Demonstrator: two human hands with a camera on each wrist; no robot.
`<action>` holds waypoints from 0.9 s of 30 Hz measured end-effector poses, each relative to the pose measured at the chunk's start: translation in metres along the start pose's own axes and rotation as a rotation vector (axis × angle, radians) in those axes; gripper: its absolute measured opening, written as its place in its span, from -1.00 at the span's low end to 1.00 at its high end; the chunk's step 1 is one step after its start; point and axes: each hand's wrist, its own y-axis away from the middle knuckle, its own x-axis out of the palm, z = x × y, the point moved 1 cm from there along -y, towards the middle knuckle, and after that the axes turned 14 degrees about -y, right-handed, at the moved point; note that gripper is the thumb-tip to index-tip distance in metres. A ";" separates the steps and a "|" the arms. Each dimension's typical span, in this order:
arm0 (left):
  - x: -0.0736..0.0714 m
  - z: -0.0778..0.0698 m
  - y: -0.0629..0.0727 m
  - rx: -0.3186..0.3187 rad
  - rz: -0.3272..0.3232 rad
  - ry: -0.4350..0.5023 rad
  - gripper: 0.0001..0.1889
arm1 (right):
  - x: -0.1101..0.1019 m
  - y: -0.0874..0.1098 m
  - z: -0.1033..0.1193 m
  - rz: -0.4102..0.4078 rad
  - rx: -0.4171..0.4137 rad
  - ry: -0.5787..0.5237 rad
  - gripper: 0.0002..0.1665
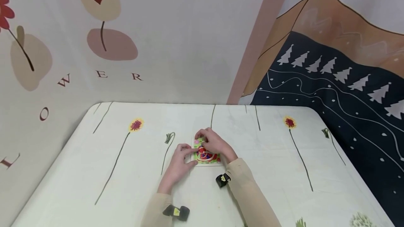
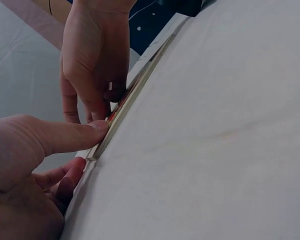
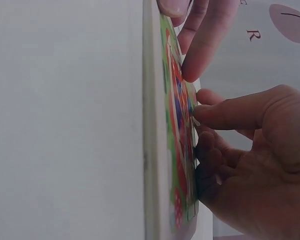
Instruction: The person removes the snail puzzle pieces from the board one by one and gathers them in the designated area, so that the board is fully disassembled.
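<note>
A flat picture board (image 1: 206,156) in red, green and blue lies on the white table, and in the right wrist view it has a pale, thick edge. From its left side my left hand (image 1: 179,165) touches it, the forefinger stretched over the picture and the thumb by the near left corner. My right hand (image 1: 214,142) is over the far right part of the picture. Between its thumb and fingers it pinches a small thin piece with a pale edge (image 3: 196,121), mostly hidden by the fingers.
The white tablecloth (image 1: 120,192) bears printed flowers and stems. A pale wall hanging (image 1: 176,45) rises behind the table, and a dark cloth with white trees (image 1: 315,76) hangs at the right. Black straps (image 1: 180,213) sit on both sleeves.
</note>
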 end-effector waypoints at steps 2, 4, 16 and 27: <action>-0.001 -0.001 0.000 -0.001 0.004 -0.002 -0.60 | -0.001 0.001 0.000 -0.001 -0.011 -0.019 -0.69; -0.001 -0.001 0.000 0.003 0.006 -0.004 -0.60 | -0.002 0.003 0.001 -0.007 -0.018 -0.042 -0.69; 0.000 -0.001 0.000 -0.009 0.015 -0.017 -0.61 | 0.000 0.009 -0.001 -0.101 -0.041 -0.133 -0.75; -0.001 -0.003 0.000 -0.018 0.013 -0.019 -0.60 | 0.001 0.012 -0.002 -0.175 -0.043 -0.170 -0.78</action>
